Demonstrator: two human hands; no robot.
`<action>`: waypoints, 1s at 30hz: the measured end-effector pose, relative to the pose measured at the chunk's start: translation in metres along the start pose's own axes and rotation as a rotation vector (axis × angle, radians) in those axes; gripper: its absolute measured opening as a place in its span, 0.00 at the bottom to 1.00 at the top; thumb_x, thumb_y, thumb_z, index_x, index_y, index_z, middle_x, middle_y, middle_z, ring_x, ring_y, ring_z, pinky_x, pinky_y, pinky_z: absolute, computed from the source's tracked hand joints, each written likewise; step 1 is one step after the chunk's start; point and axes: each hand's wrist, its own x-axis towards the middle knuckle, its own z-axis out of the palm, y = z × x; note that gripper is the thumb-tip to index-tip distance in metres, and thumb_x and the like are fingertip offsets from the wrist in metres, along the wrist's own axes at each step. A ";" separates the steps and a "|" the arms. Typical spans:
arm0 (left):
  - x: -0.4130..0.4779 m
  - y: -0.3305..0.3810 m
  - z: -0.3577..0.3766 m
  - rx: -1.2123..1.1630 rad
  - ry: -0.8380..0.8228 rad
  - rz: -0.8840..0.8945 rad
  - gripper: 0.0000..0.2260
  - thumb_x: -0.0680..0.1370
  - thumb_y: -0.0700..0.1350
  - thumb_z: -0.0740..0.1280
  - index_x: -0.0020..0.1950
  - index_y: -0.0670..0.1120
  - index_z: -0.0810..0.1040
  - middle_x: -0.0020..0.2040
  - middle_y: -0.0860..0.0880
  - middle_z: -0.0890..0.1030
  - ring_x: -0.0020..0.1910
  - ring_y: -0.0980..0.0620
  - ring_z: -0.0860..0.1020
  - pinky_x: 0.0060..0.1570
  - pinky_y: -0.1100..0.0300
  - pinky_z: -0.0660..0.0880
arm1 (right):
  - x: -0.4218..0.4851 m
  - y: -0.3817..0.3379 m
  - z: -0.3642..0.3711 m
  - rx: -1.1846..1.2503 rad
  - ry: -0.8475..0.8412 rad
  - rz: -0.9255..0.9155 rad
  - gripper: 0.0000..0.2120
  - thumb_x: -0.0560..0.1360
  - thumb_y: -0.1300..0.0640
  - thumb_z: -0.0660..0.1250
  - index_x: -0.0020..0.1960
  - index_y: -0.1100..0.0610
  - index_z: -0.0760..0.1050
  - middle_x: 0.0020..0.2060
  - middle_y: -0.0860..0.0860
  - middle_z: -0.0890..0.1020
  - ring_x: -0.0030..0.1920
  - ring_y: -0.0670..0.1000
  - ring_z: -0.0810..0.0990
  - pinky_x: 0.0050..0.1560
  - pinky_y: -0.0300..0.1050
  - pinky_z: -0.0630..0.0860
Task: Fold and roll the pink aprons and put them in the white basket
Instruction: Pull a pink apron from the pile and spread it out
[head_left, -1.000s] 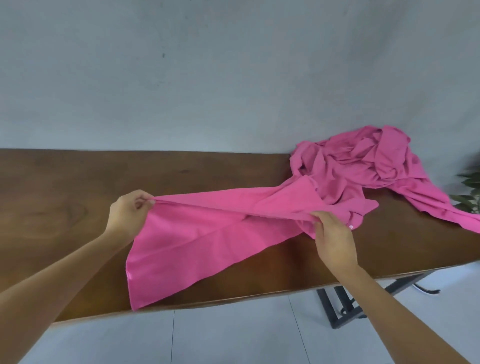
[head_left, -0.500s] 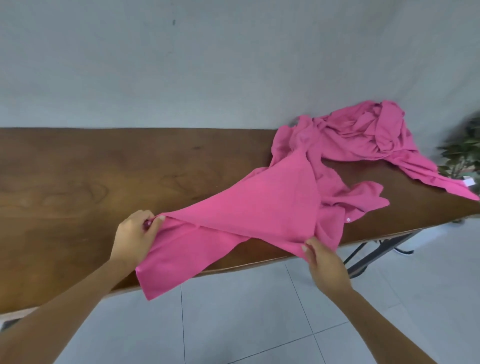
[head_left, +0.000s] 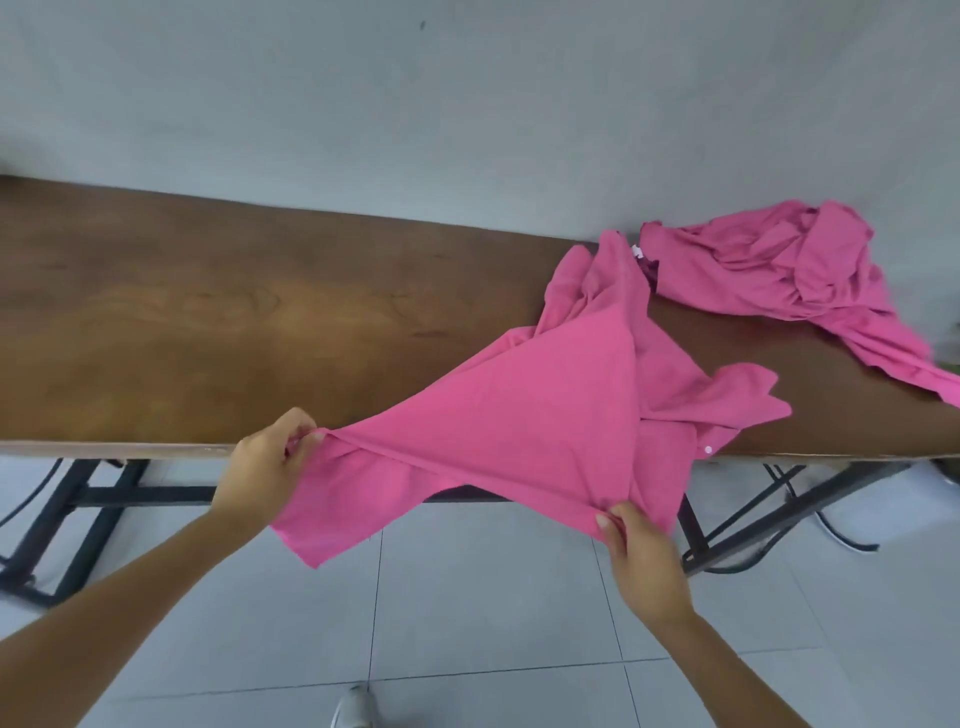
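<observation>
A pink apron (head_left: 535, 415) is stretched from the brown wooden table (head_left: 208, 332) out past its front edge, over the floor. My left hand (head_left: 267, 462) pinches one end of its taut edge at the table's front edge. My right hand (head_left: 636, 556) pinches the other end lower down, off the table. A loose flap hangs below the held edge. A second pink apron (head_left: 789, 270) lies crumpled at the table's far right, one tail trailing to the right. The white basket is not in view.
A grey wall runs behind the table. Black metal table legs (head_left: 62, 519) and dark cables stand on the white tiled floor (head_left: 467, 623). A shoe tip (head_left: 353, 709) shows at the bottom edge. Green leaves peek in at the far right.
Both hands have drawn the apron's edge toward me, off the table's front edge. The held apron has come apart from the crumpled pile at the right.
</observation>
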 end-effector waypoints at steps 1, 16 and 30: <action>-0.014 -0.002 0.001 0.004 -0.008 -0.022 0.08 0.83 0.47 0.65 0.44 0.53 0.73 0.33 0.53 0.77 0.34 0.49 0.75 0.36 0.50 0.73 | -0.009 0.004 0.000 0.003 -0.011 0.001 0.09 0.83 0.50 0.62 0.44 0.48 0.69 0.33 0.41 0.74 0.32 0.41 0.74 0.33 0.46 0.66; -0.194 -0.051 -0.062 0.153 0.094 -0.342 0.13 0.81 0.48 0.69 0.38 0.46 0.78 0.32 0.48 0.79 0.33 0.49 0.75 0.33 0.58 0.70 | -0.125 -0.019 0.034 0.109 -0.256 -0.166 0.12 0.81 0.45 0.63 0.41 0.46 0.67 0.28 0.43 0.73 0.29 0.45 0.72 0.32 0.50 0.71; -0.258 -0.171 -0.224 0.270 0.087 -0.493 0.17 0.82 0.47 0.67 0.34 0.46 0.73 0.32 0.46 0.77 0.35 0.45 0.75 0.36 0.52 0.71 | -0.160 -0.191 0.100 0.223 -0.358 -0.302 0.15 0.81 0.44 0.64 0.40 0.50 0.68 0.30 0.44 0.76 0.33 0.44 0.74 0.33 0.45 0.65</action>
